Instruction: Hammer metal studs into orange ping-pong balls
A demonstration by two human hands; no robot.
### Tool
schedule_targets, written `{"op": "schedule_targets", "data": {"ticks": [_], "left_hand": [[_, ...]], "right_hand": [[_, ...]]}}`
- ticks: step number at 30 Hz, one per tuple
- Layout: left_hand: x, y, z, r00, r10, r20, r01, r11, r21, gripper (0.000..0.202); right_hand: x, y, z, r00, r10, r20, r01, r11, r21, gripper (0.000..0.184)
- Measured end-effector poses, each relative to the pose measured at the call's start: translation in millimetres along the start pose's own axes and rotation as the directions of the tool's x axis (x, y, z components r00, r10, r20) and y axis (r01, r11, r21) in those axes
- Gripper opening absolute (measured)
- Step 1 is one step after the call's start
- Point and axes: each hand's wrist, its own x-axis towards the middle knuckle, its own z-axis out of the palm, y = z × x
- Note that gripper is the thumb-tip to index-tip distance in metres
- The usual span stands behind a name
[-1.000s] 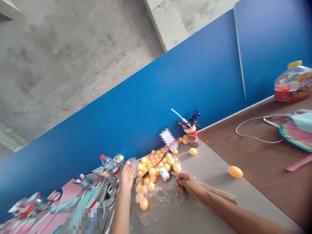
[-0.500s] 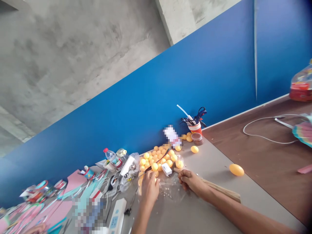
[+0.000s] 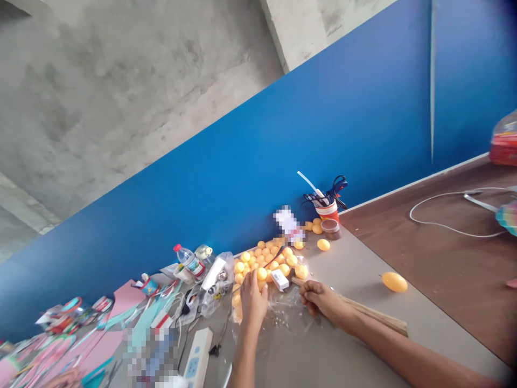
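Orange balls, like table tennis balls [image 3: 269,257], are heaped in a clear plastic bag [image 3: 283,318] on the grey table. My left hand [image 3: 253,297] reaches over the left side of the heap, its fingers stretched out and the thumb apart. One ball [image 3: 262,274] shows right by its fingertips. My right hand [image 3: 317,297] is closed, fingers pinched on the bag's loose right edge. A long wooden strip [image 3: 375,312] passes behind the right hand and forearm. Between the hands, a small white box [image 3: 279,280] rests against the balls.
Two loose orange balls [image 3: 395,282] lie to the right. At the back stand a red-and-white cup of tools [image 3: 328,211] and a small lidded tub [image 3: 331,229]. Leftward are a water bottle [image 3: 190,263], a power strip [image 3: 198,355], cables and pink paper [image 3: 129,296]. A blue partition [image 3: 226,172] rises behind.
The view has shifted slightly, so the table things sit a little differently. My left hand's fingers are straighter and reach a little farther over the balls. My right hand keeps its pinch.
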Motion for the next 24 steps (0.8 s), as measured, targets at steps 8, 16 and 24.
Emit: {"op": "schedule_targets", "data": {"ticks": [8, 16, 24], "left_hand": [[-9.0, 4.0, 23.6, 0.985, 0.173, 0.017, -0.174, 0.98, 0.093, 0.039], [-8.0, 20.0, 12.9, 0.994, -0.053, -0.097, 0.018, 0.942, -0.336, 0.04], [-23.6, 63.4, 6.2, 0.89, -0.204, 0.407, 0.445, 0.198, -0.873, 0.052]], "right_hand": [[-1.8, -7.2, 0.1, 1.0, 0.007, 0.013, -0.006, 0.999, -0.04, 0.014], [-1.4, -5.7, -0.3, 1.0, 0.022, -0.007, -0.022, 0.999, 0.036, 0.022], [-6.0, -8.4, 1.7, 0.996, -0.039, -0.076, 0.046, 0.994, 0.1, 0.018]]}}
